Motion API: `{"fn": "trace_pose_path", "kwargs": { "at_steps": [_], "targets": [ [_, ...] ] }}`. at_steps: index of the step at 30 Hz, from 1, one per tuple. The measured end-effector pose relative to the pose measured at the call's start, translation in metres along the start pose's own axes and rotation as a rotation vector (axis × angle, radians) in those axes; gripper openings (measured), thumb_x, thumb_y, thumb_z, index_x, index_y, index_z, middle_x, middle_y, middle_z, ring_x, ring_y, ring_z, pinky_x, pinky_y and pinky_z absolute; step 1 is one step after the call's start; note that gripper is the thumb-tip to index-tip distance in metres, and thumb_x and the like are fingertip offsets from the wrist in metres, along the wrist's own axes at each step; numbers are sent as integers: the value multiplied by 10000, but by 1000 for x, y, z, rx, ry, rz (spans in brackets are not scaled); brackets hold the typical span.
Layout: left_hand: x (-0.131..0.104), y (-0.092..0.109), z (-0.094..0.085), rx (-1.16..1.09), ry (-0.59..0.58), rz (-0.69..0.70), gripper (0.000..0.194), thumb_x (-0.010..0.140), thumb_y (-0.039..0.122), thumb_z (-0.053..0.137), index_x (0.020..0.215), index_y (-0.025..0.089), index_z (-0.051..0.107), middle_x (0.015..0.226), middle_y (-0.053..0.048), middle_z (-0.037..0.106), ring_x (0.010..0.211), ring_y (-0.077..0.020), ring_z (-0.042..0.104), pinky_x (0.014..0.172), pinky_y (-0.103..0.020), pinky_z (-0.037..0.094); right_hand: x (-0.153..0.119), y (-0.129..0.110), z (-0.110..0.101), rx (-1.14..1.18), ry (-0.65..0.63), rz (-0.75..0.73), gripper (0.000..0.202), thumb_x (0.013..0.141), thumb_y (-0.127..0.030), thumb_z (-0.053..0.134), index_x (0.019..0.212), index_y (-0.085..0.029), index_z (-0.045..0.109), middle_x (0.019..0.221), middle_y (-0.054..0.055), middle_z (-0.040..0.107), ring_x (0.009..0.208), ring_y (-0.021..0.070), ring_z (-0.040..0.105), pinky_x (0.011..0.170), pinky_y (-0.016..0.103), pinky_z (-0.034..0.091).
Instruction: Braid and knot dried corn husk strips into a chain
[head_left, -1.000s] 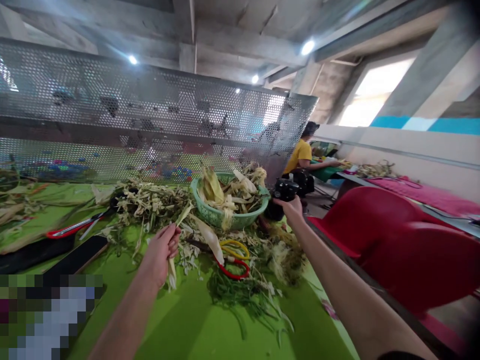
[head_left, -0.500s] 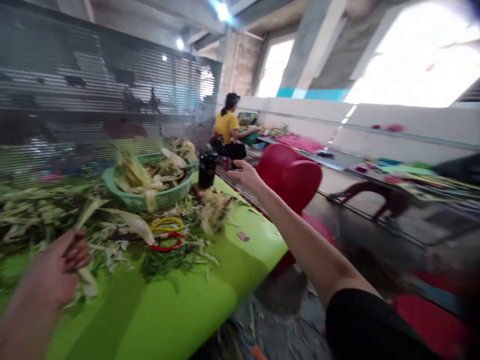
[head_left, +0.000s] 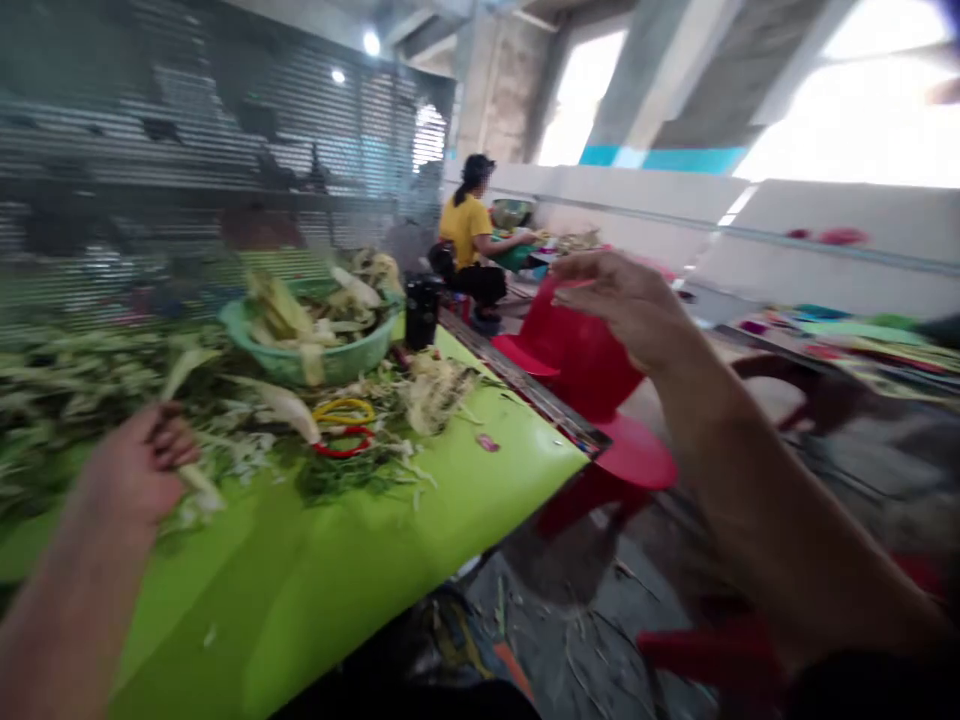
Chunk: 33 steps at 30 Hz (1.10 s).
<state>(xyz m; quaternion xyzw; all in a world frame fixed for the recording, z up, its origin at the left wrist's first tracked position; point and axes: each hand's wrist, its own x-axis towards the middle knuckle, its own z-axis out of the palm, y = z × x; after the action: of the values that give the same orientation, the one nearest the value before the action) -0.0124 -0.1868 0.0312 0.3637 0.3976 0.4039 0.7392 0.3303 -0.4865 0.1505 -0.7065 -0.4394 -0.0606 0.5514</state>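
On the left of the green surface (head_left: 360, 570), the left hand (head_left: 150, 465) has its fingers curled tightly in, pinching a pale husk strip (head_left: 184, 375) whose pointed end rises beyond the grip on the far side and whose tail hangs out on the near side. The right hand (head_left: 622, 300) is lifted off to the right, beyond the surface's edge, and lines up with a red chair (head_left: 585, 350) behind it; its fingers are bent loosely with the thumb a little apart from them, and nothing shows between them. Right of the left hand lie a broad husk piece (head_left: 281, 405), scissors with red and yellow handles (head_left: 345, 440) and a tangle of green shreds (head_left: 330, 480). Farther off stands a green basket (head_left: 345, 362) filled with husks, with a black container (head_left: 422, 312) just to its right. Shredded husk (head_left: 90, 380) is heaped at far left, blurred. The step in hand seems to be holding the strip one-handed while the right hand is away from the husks. Working the strip further would, I judge, call for a steady left pinch and the right fingers brought back over the surface to its loose end.
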Motion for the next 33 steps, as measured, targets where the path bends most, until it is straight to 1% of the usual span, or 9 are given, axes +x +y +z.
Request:
{"fn": "trace_pose_path", "kwargs": {
  "at_steps": [1,4,7,10,13,21,26,30,33],
  "targets": [
    [6,-1,1,6,-84,48,286,927,121,369,654,142,449,393,86,288,352,-16,232,384,-120,204,1,-3,15,11,-41,-1,350,672,-273,767,998,-176,684,979,32,675,867,177,618,866,371,482],
    [18,-4,3,-46,-111,130,259,926,179,415,676,140,470,411,91,275,330,-7,199,363,-149,168,-3,-4,58,-14,-301,28,335,678,-365,766,967,-206,712,915,32,690,841,190,630,811,342,499],
    [20,-5,-1,-83,-165,126,210,892,219,512,699,137,500,434,92,298,340,-6,226,378,-152,199,-19,11,85,-120,-552,66,366,698,-492,722,940,-217,734,815,38,697,750,207,637,716,345,511],
    [22,-11,-10,-107,-128,164,229,837,277,582,669,132,524,426,96,281,329,-8,192,355,-159,173,-37,37,94,-153,-616,45,333,761,-504,665,965,-249,730,960,53,715,884,251,654,782,372,511],
    [29,-21,-19,-104,-126,142,232,776,312,647,666,134,547,433,97,292,330,-9,204,348,-157,173,-55,49,100,-216,-649,-20,263,814,-478,618,954,-280,718,916,41,720,816,241,661,707,365,523],
    [21,-30,-22,-52,-198,143,193,780,300,645,698,136,585,465,81,315,364,-22,254,360,-153,215,-87,4,166,-224,-886,-174,168,889,-315,559,980,-247,683,920,48,693,800,184,641,696,293,496],
    [17,-27,-20,-30,-220,138,203,800,307,632,710,127,598,491,72,329,384,-23,268,368,-150,232,-92,-4,210,-250,-994,-383,225,888,-174,522,1034,-262,668,985,54,658,886,186,621,749,290,469],
    [17,-28,-19,-35,-210,140,222,804,320,632,699,129,593,488,71,316,381,-23,255,362,-147,215,-89,0,227,-342,-994,-444,189,866,-163,534,965,-242,675,941,59,639,867,194,609,719,293,457],
    [16,-29,-18,-22,-216,138,233,805,333,632,702,125,602,494,66,326,387,-24,260,367,-150,218,-82,-1,230,-299,-1000,-364,108,861,-200,553,851,-219,659,876,41,636,789,170,602,683,283,450]
  ]
}}
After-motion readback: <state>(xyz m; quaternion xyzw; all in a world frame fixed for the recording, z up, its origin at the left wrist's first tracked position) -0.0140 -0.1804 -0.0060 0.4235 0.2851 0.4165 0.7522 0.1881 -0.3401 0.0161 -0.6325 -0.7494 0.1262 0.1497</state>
